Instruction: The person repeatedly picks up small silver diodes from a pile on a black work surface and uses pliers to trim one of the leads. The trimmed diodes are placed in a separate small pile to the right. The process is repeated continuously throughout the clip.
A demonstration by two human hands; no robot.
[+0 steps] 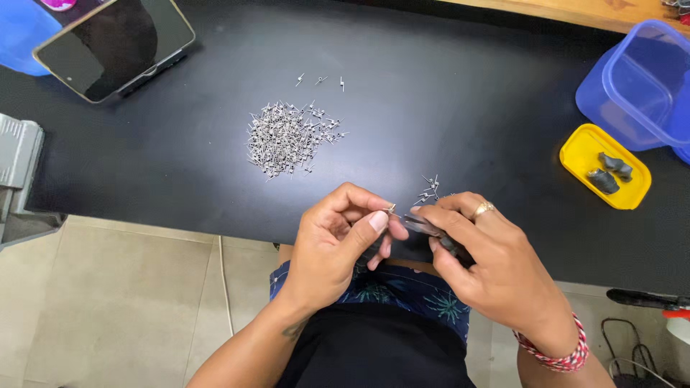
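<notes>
Left hand [338, 241] pinches tiny metal pin [390, 210] at fingertips, over tabletop [467, 108] edge. Right hand [489, 262] closed around small pliers [424, 227], tip just beside pin. Risk: pinch slips, pin drops to floor [108, 302]; elbow nudge scatters pin pile [287, 138].

Black desk [467, 108], heap of small metal pins [287, 139] beyond the fingers [379, 220], smaller cluster of pins [429, 188] just above them, yellow tray [575, 154] right, phone [113, 44] far left.
</notes>
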